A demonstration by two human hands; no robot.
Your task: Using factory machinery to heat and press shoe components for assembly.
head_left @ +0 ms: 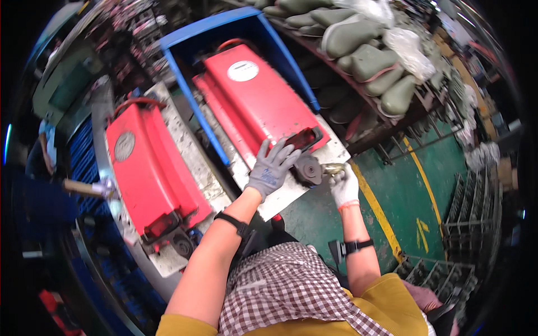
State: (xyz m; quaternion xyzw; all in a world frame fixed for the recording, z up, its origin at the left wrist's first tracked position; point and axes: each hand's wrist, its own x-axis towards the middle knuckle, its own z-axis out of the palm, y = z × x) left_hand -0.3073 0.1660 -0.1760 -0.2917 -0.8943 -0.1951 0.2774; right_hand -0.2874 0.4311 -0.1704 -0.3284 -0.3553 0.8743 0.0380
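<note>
I've got both gloved hands at work just right of the dial's centre. The left hand (272,169), in grey, lies with its fingers spread over the near end of the red machine (260,92), right beside its dark window (302,139); how hard it presses, I can't tell. Out at four o'clock from it, the right hand (344,186), in white, has its fingers closed on a brass piece (333,168), which sits against the right side of a dark round hub (308,170). That hub is at the machine's near end, above the edge of the pale bench (270,208). The machine stretches up toward twelve, with a blue bin (210,25) around its far end. Over at nine, there's a second red machine (148,162). Up at one o'clock, green boots (367,63) crowd a rack, and at four a yellow line (376,207) crosses the green floor (322,215).
</note>
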